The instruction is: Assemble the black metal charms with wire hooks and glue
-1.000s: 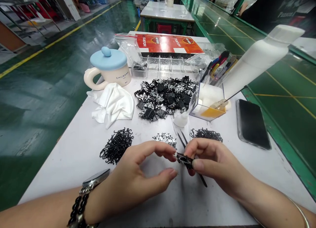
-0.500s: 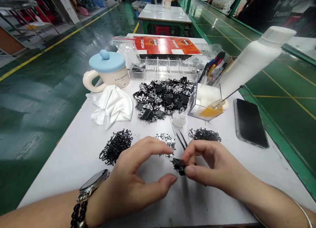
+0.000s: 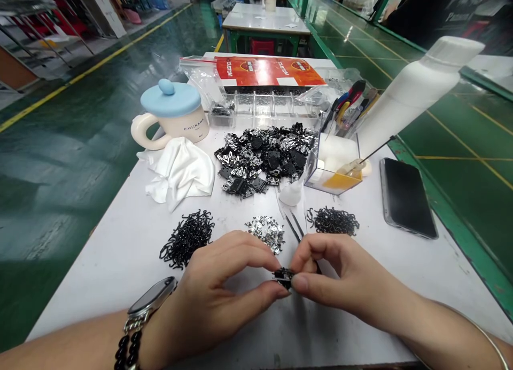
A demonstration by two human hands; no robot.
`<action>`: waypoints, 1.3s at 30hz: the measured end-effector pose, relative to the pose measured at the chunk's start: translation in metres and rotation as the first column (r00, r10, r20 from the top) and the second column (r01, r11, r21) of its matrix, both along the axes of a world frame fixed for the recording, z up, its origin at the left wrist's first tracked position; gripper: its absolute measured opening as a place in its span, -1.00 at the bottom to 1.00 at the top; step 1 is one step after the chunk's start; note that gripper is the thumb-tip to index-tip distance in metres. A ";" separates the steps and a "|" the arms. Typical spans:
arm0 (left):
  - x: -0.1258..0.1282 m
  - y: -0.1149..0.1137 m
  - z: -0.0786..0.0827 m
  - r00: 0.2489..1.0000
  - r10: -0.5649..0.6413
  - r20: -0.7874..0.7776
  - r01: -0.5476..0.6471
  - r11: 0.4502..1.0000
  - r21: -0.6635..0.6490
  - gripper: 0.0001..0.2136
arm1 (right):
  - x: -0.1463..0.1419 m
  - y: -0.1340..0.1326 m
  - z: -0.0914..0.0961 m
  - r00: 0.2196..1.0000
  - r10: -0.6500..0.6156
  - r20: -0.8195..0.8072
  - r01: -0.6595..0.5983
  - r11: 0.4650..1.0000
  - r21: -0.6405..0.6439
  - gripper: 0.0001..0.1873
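A small black part with metal pieces (image 3: 284,277) is pinched between both hands, above the near part of the table. My left hand (image 3: 228,290) closes its index finger and thumb on the part's left side. My right hand (image 3: 336,276) grips the right side between thumb and index finger. Black tweezers (image 3: 295,228) pass behind my right fingers, tips away from me; whether that hand holds them I cannot tell. Beyond my hands lie small silver pieces (image 3: 267,234), with black hook-shaped pieces (image 3: 188,236) at left and another dark pile (image 3: 333,221) at right.
A heap of similar black parts (image 3: 264,159) covers the middle of the white table. Around it stand a lidded mug (image 3: 180,119), a white cloth (image 3: 182,172), a clear tool holder (image 3: 334,167), a leaning white bottle (image 3: 417,92) and a phone (image 3: 407,198). Clear trays (image 3: 264,105) sit behind.
My left thumb and index finger, apart before, have closed on the black part. My right hand has brought the part slightly left and down, and its tilt has changed.
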State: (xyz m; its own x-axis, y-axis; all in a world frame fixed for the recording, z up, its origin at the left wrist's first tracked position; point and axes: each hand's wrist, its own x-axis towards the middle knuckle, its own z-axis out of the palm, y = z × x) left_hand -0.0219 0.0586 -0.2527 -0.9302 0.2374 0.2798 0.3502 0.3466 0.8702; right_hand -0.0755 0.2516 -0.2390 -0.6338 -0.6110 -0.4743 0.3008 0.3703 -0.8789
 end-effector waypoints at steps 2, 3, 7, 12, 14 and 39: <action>-0.001 0.000 -0.001 1.000 0.005 0.009 -0.005 1.000 0.006 -0.87 | 0.000 0.000 0.000 1.000 -0.004 -0.002 0.004 1.000 0.001 -0.70; -0.001 0.000 -0.001 1.000 0.007 0.012 -0.007 1.000 0.009 -0.87 | 0.000 -0.001 0.000 1.000 -0.003 -0.003 0.003 1.000 0.003 -0.70; 0.000 0.001 -0.002 1.000 0.008 0.005 -0.008 1.000 0.010 -0.88 | -0.001 -0.002 0.002 1.000 0.011 0.003 -0.011 1.000 0.016 -0.71; 0.000 -0.002 -0.001 1.000 -0.021 -0.023 0.020 0.999 -0.043 -0.77 | -0.004 0.003 0.003 0.995 0.071 -0.067 -0.064 0.993 0.102 -0.78; -0.004 -0.007 0.000 0.999 -0.024 -0.043 0.020 0.995 -0.097 -0.61 | -0.006 0.008 0.002 0.968 0.083 -0.236 -0.040 0.983 0.178 -0.79; -0.069 -0.062 -0.032 0.942 -0.003 -0.334 -0.229 0.721 -0.653 -0.69 | -0.077 0.148 0.035 0.705 0.007 -0.709 0.633 0.445 0.634 -0.71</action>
State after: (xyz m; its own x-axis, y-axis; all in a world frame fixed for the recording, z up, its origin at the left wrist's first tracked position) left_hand -0.0914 -0.0035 -0.2843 -0.8630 0.3682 0.3460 0.4624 0.8514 0.2474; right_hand -0.1524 0.4000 -0.2043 -0.9853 0.1487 -0.0846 0.1655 0.9538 -0.2506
